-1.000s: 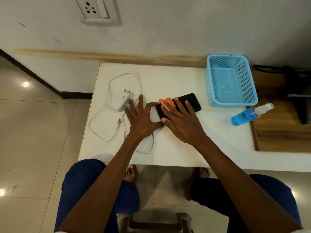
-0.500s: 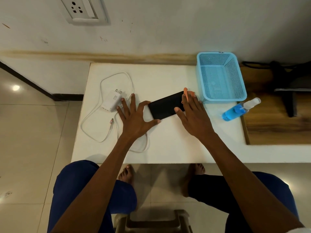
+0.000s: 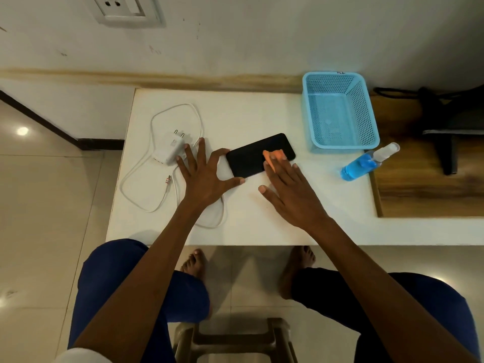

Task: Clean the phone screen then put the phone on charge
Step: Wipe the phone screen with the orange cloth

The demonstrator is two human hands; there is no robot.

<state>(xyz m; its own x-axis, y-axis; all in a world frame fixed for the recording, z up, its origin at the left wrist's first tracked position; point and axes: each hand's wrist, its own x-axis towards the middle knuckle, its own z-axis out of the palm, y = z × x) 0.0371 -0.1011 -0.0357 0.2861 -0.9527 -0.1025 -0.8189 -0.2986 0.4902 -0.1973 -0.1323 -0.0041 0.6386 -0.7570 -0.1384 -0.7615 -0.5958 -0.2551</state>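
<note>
A flat black rectangular phone (image 3: 258, 155) lies screen-up on the white desk (image 3: 262, 213), slanted, with its far end pointing toward the light-blue perforated plastic basket (image 3: 340, 112). It is near the basket, on the side away from the wooden desk part, and not touching it.

The left hand (image 3: 207, 174) lies flat on the desk at the end of the phone farthest from the basket. Its fingers are straight and spread; the index finger touches the phone's far corner and the thumb tip meets its near corner, so the grip brackets that end without curling round it.

The right hand (image 3: 288, 184) rests on the part of the phone nearest the basket. Its fingers are straight and together, pressing a small orange cloth (image 3: 273, 156) flat against the screen; only a strip of the cloth shows beyond the fingertips. The thumb sticks out to the side above the desk, clear of the phone.

A white plug-in charger block (image 3: 169, 150) with two pins lies beyond the left hand, on the far side from the basket, and its white cable (image 3: 157, 205) loops across the desk under the left wrist. A clear spray bottle of blue liquid (image 3: 364, 163) lies on its side just in front of the basket, at the edge of the white surface.
</note>
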